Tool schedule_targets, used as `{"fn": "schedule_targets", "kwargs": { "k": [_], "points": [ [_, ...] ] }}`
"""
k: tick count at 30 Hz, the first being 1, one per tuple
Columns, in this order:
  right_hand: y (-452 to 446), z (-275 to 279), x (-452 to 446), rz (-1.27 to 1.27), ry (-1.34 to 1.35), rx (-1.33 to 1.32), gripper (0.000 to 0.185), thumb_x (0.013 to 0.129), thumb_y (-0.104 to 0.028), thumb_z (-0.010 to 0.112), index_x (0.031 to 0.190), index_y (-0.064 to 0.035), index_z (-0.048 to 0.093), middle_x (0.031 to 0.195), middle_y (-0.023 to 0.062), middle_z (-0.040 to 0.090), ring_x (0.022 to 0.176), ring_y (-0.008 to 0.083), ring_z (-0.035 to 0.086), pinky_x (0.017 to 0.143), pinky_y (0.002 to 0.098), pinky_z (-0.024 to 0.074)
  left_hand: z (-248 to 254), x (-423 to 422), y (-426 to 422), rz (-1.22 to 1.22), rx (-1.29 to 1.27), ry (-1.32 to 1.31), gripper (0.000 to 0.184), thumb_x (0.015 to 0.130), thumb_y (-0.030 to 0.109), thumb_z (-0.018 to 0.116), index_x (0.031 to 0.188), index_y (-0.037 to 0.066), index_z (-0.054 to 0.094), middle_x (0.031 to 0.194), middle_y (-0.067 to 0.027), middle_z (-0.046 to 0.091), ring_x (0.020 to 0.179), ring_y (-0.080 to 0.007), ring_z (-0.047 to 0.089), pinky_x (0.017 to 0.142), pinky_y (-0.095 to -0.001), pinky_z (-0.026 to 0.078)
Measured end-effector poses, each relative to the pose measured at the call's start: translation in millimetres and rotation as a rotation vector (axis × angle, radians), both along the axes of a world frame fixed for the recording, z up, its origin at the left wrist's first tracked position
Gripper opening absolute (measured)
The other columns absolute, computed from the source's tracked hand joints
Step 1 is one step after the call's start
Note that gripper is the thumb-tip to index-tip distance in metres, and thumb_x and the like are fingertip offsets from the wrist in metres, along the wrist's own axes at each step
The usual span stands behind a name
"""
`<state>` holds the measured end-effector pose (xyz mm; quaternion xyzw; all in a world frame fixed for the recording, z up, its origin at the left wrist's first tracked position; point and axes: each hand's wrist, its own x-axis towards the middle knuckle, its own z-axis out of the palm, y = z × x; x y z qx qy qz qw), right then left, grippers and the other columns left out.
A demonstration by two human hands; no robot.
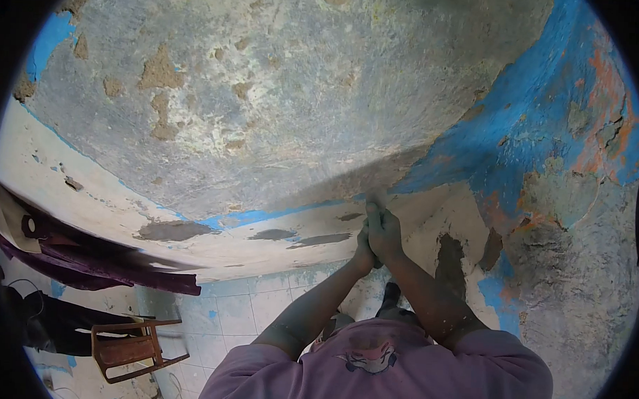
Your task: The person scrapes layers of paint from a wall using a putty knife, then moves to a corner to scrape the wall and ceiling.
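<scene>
Fingers [372,210] of the left hand [363,250] and right hand [386,233] are curled in and pressed together; what they grasp, if anything, cannot be told, since the spot just beyond them is a grey blur. Both hands are at the wall [301,107], which stands directly before the person and fills most of the view. Its broad upper part is bare, mottled grey with whitish streaks and scattered brown pits. Below runs a pale band [219,256], edged by a thin strip of bright blue paint [263,213], and the hands are near that edge. A second wall [555,299] meets it on the right, coated in flaking blue, orange and rough grey. Under the person lies a floor [238,313] of pale square tiles, flecked with blue. One mauve shirt [369,388] with a single print on it shows at the bottom, two bare forearms reaching up from its sleeves. At lower left are one length of purple cloth [169,282], one dark cloth [61,328] and one reddish-brown wooden chair [128,349]. Smallest, four dark grey patches [174,230] mark the pale band left of the hands.
</scene>
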<state>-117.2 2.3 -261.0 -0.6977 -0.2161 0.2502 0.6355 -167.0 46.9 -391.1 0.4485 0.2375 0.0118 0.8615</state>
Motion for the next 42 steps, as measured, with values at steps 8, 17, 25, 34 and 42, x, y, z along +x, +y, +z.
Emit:
{"fn": "schedule_targets", "kwargs": {
  "k": [8,17,25,34,42],
  "points": [
    [-7,-18,1,0.000,-0.163,-0.145,0.043,0.089,-0.038,0.052,0.070,0.0011,0.055,0.058,0.0075,0.054,0.054,0.0157,0.053,0.053,0.0309,0.0416,33,0,-54,0.533,-0.179,0.131,0.062,0.088,0.060,0.015,0.110,0.014,0.049,0.066,-0.0013,0.050,0.039,-0.0109,0.039,0.035,-0.0236,0.029],
    [-12,-32,1,-0.005,-0.061,-0.127,0.048,0.088,-0.040,0.051,0.068,0.0025,0.057,0.058,0.0106,0.057,0.054,0.0191,0.055,0.053,0.0328,0.0424,57,3,-41,0.493,-0.093,0.151,0.060,0.088,0.060,0.014,0.101,0.014,0.050,0.063,-0.0017,0.049,0.043,-0.0106,0.042,0.036,-0.0238,0.031],
    [-4,-2,2,-0.004,-0.099,-0.034,0.048,0.087,-0.041,0.053,0.068,0.0038,0.056,0.059,0.0110,0.057,0.054,0.0190,0.055,0.054,0.0332,0.0430,46,-11,-18,0.135,-0.107,-0.033,0.062,0.085,0.063,0.013,0.096,0.015,0.050,0.062,-0.0007,0.048,0.039,-0.0098,0.038,0.035,-0.0228,0.028],
    [1,9,2,-0.011,-0.011,-0.034,0.049,0.087,-0.042,0.053,0.068,0.0033,0.056,0.058,0.0107,0.057,0.055,0.0177,0.056,0.054,0.0320,0.0435,13,-6,-4,0.040,-0.176,-0.074,0.061,0.087,0.060,0.013,0.105,0.014,0.049,0.073,-0.0021,0.052,0.048,-0.0094,0.045,0.039,-0.0222,0.034],
    [4,-10,2,-0.026,-0.053,-0.050,0.048,0.087,-0.041,0.054,0.069,0.0033,0.057,0.058,0.0107,0.057,0.053,0.0177,0.055,0.053,0.0316,0.0432,39,-8,-24,0.386,-0.097,0.025,0.059,0.089,0.056,0.013,0.110,0.013,0.048,0.083,-0.0039,0.054,0.058,-0.0094,0.050,0.043,-0.0221,0.037]
  ]
}}
